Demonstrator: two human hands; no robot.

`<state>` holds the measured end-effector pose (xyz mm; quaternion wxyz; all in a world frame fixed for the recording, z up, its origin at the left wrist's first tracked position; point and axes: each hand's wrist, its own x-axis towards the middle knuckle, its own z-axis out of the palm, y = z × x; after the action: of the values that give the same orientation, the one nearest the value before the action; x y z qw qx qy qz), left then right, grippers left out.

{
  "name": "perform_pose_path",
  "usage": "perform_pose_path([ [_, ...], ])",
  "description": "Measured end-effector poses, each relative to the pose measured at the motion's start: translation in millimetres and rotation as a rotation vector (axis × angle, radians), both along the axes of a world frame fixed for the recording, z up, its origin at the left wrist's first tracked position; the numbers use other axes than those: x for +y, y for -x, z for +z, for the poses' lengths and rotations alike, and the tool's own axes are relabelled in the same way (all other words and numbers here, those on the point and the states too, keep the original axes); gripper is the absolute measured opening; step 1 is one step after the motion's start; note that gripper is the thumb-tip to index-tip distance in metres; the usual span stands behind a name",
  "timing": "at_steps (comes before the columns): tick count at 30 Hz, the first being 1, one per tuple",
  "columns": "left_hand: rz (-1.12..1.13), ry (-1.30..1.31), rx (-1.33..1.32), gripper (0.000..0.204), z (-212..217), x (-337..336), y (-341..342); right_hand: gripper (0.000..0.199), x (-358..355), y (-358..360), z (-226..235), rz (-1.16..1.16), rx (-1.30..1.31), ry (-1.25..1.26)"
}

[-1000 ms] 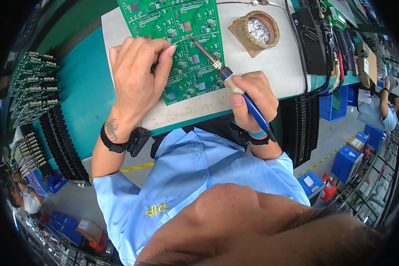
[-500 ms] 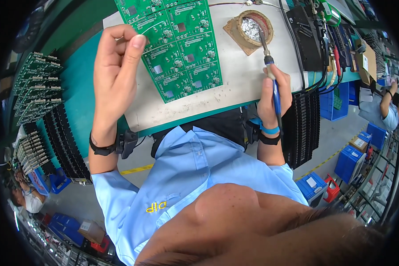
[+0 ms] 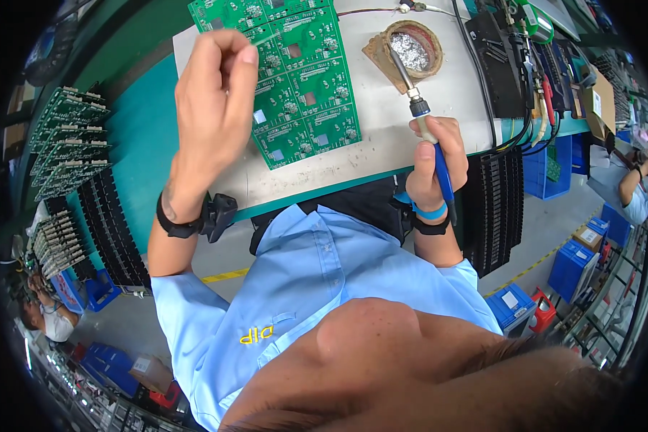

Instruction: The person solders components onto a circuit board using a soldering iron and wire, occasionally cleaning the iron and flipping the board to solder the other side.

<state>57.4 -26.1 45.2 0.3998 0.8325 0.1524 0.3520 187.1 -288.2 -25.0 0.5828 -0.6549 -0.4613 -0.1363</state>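
Green circuit-board panel (image 3: 317, 108) with a hand at either side

The panel lies flat on a white sheet (image 3: 381, 133), tilted slightly, its far end at the upper edge of the view. Left hand (image 3: 212, 115): raised over the panel's left edge, fingers curled, thumb and forefinger drawn close together; whether anything is pinched between them cannot be told. Right hand (image 3: 426, 180): wrapped around the handle of a blue soldering iron (image 3: 419, 108), whose metal shaft crosses the rim of a round brown pot (image 3: 437, 65). Silvery material (image 3: 411, 54) fills the pot. Farther left, green boards (image 3: 68, 147) stand in a row.
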Motion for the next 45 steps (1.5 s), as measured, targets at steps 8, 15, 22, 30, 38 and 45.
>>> perform_pose_path([
  [8,0.000,-0.569,0.027,0.011,-17.8,-6.1,8.2,0.030,5.0,4.7,10.1,0.106,0.030,0.005],
  [15,0.040,-0.570,0.036,0.014,-20.2,-8.1,12.7,0.027,21.0,9.4,21.7,0.202,0.009,0.051],
  [22,0.026,-0.554,0.023,0.014,-24.6,-6.9,12.1,0.026,29.3,10.0,16.5,0.198,0.031,0.047],
  [30,0.008,-0.552,0.008,0.014,-25.1,-7.0,10.6,0.027,29.6,9.5,14.2,0.197,0.044,0.055],
  [38,0.017,-0.551,0.035,0.015,-23.6,-8.1,10.2,0.027,30.4,9.7,12.5,0.200,0.052,0.043],
  [45,0.009,-0.561,0.040,0.016,-25.1,-8.3,9.8,0.027,29.2,9.8,12.2,0.207,0.057,0.054],
])
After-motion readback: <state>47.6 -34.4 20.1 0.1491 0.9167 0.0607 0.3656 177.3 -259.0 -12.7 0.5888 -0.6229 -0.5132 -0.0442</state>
